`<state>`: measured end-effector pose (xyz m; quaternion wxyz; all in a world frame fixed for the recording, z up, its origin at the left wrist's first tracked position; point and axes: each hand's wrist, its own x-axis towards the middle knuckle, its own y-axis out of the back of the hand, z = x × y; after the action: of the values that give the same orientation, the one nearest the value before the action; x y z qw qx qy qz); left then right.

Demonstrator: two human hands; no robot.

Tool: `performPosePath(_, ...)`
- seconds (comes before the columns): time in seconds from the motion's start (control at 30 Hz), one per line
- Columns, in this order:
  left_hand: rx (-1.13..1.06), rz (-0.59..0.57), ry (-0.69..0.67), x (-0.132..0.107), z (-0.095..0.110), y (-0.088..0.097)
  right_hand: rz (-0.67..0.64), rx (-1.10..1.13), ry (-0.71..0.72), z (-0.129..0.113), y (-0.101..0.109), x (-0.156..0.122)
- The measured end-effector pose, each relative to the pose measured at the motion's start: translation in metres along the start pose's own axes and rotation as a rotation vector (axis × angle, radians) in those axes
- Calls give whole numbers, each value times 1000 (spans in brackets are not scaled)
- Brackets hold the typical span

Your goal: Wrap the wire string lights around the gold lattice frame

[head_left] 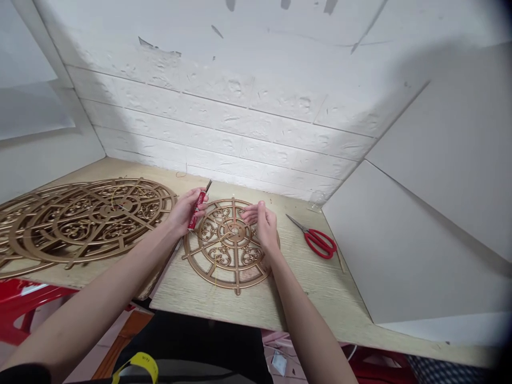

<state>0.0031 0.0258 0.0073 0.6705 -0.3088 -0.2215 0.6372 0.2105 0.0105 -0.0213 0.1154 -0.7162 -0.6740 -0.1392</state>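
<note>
My left hand [189, 212] is wrapped around a slim red tool [196, 213] with a metal tip pointing up and away; its exact kind is not clear. It hangs over the upper left edge of a round gold openwork frame [237, 276] lying flat on the table. Yellow thread [216, 266] runs from the frame's centre toward the near edge. Above the frame's right side, my right hand [264, 223] is open, its fingers stretched out to the left and thumb up. No object shows in it.
Several more round gold frames [80, 231] overlap in a pile at the left. Red-handled scissors [320, 244] lie right of my right hand on the pale wooden table [320, 298]. A white brick-patterned wall [240, 122] stands behind, with a white panel [392, 256] at the right.
</note>
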Motion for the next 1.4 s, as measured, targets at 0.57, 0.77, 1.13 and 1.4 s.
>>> performPosePath(0.57, -111, -17, 125, -4, 1, 0, 148, -105, 66, 4, 9, 5)
performPosePath(0.77, -97, 7, 147, -4, 0, -2, 105, -210, 98, 9, 11, 6)
performPosePath(1.13, -82, 11, 139, -4, 0, -1, 156, -184, 106, -4, 6, -1)
performPosePath(1.4, -57, 30, 118, -1, -2, 3, -371, -606, 245, -7, 10, -4)
